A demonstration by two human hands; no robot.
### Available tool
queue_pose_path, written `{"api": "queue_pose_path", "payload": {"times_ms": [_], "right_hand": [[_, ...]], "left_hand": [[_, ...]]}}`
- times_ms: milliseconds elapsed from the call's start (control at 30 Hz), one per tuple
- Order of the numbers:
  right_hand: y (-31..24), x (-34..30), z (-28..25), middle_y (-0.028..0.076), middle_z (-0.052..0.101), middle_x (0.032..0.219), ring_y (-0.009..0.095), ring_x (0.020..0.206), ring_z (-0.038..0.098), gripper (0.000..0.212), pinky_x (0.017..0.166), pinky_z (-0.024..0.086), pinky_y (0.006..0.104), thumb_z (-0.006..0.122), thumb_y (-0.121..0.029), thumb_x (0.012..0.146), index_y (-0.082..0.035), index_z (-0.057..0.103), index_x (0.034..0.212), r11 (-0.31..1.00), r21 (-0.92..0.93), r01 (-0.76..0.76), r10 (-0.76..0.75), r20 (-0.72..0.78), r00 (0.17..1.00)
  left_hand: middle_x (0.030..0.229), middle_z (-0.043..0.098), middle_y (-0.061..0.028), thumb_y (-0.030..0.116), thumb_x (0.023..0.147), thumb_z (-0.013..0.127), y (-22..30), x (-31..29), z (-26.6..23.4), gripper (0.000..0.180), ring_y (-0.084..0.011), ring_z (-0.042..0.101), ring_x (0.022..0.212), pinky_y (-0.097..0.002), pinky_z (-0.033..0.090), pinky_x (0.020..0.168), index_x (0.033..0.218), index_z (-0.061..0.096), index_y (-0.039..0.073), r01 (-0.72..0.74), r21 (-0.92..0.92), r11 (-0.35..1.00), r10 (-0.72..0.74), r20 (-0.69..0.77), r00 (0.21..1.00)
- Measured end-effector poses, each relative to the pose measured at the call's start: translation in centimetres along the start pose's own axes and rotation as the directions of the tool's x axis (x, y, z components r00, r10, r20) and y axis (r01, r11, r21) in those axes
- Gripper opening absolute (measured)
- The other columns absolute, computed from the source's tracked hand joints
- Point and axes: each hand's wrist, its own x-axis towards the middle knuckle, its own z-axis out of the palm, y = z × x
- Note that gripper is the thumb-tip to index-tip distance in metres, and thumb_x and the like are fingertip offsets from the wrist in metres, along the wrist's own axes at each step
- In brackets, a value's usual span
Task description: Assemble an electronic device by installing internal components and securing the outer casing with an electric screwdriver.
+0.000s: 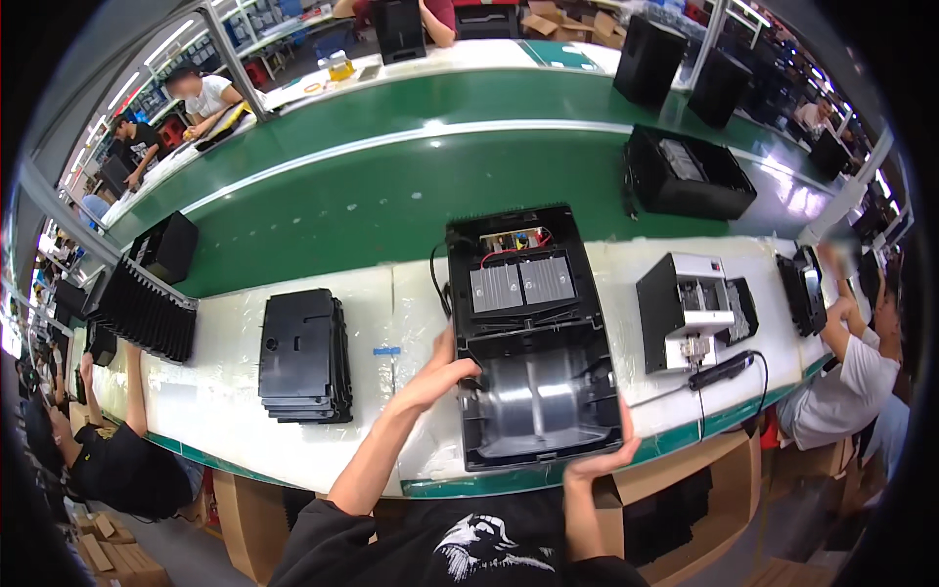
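An open black appliance housing (469, 342) stands at the bench edge right in front of me. Two silver finned metal blocks (521, 284) sit in its far half, beyond them a small circuit board with red wires. Its near half holds a shiny curved metal surface (538, 401). My left hand (442, 377) grips the left wall, thumb hooked over the rim and fingers outside. At the near right corner my right hand (608, 455) is wrapped against the outer side, its fingertips partly hidden. A black cord (438, 279) loops along the housing's left side.
To the left lies a stack of black plastic panels (303, 357). On the right are a black-and-white screw feeder (685, 313) and a corded electric screwdriver (722, 370). A green conveyor (342, 205) runs behind, carrying another black housing (719, 186). Co-workers sit at both sides.
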Motion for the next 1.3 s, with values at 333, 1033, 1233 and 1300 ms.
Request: {"api": "queue_pose_path", "payload": {"times_ms": [333,1033,1233,1300], "right_hand": [[-7.4,0.1,13.7,0.019,0.062,0.111,0.035,0.107,0.058,0.039,0.092,0.044,0.0465,0.052,-0.031,0.089,0.001,0.058,0.111,0.546,0.243,0.802,-0.713,0.637,0.293],[4.5,-4.9,3.6,0.017,0.054,0.124,0.031,0.121,0.047,0.033,0.104,0.032,0.0457,0.061,-0.013,0.078,-0.002,0.060,0.109,0.591,-0.477,0.651,0.027,0.818,0.575],[4.6,-4.5,3.9,0.018,0.056,0.119,0.030,0.118,0.050,0.030,0.100,0.035,0.0469,0.061,-0.013,0.076,0.000,0.061,0.103,0.542,-0.501,0.675,0.014,0.809,0.588],[4.7,-4.3,4.5,0.017,0.058,0.115,0.030,0.112,0.053,0.027,0.096,0.037,0.0454,0.061,-0.011,0.075,0.000,0.062,0.100,0.534,-0.484,0.693,-0.008,0.817,0.577]], "left_hand": [[0.134,0.044,-0.0139,0.038,0.092,0.047,1.5,9.2,0.1,0.052,-0.0291,0.043,0.122,-0.0457,0.039,0.100,0.130,0.043,0.003,0.248,-0.969,0.013,0.345,0.237,0.908],[0.125,0.056,-0.0104,0.015,0.085,0.051,-0.8,14.9,-1.7,0.044,-0.0214,0.055,0.111,-0.0368,0.045,0.090,0.129,0.049,0.008,0.070,-0.995,0.073,0.241,0.086,0.967],[0.108,0.061,-0.0107,0.010,0.085,0.047,-7.3,7.4,0.8,0.043,-0.0220,0.058,0.096,-0.0360,0.046,0.086,0.128,0.048,0.005,0.134,-0.954,0.268,0.097,0.165,0.981],[0.106,0.061,-0.0112,0.010,0.085,0.048,-7.5,7.1,0.6,0.042,-0.0218,0.058,0.094,-0.0354,0.046,0.086,0.126,0.048,0.003,0.102,-0.951,0.292,0.126,0.144,0.981]]}}
